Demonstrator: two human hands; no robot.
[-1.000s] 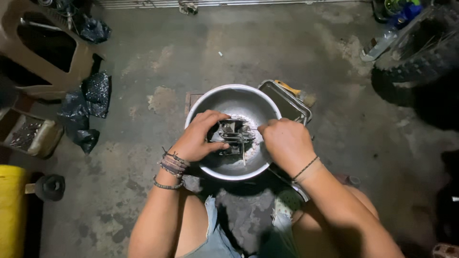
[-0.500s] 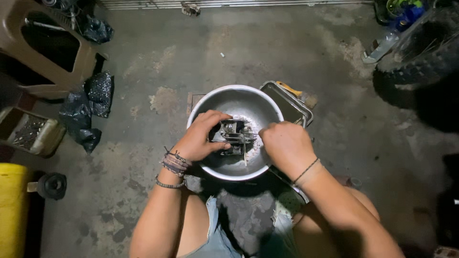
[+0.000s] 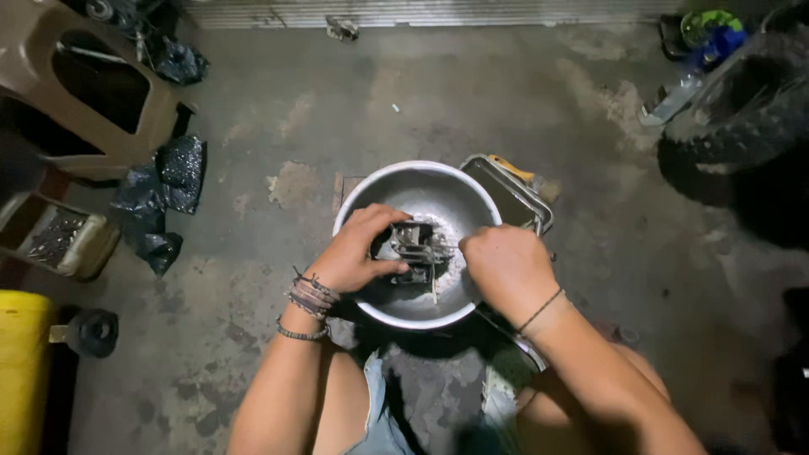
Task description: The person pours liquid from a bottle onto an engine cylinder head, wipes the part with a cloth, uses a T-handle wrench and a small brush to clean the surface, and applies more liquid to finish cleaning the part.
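The setting is a rough repair workshop, likely for vehicles, with work carried out at floor level. The floor is bare, stained, cracked concrete. A person squats over a metal basin set directly on that floor, both hands inside it on a greasy metal part. Just beyond the basin, on the right-hand side, lies a flat metal tray. Farther out to the right stands a knobbly tyre. Well off to the left sit an open box of small metal hardware, crumpled black plastic bags and a brown plastic stool.
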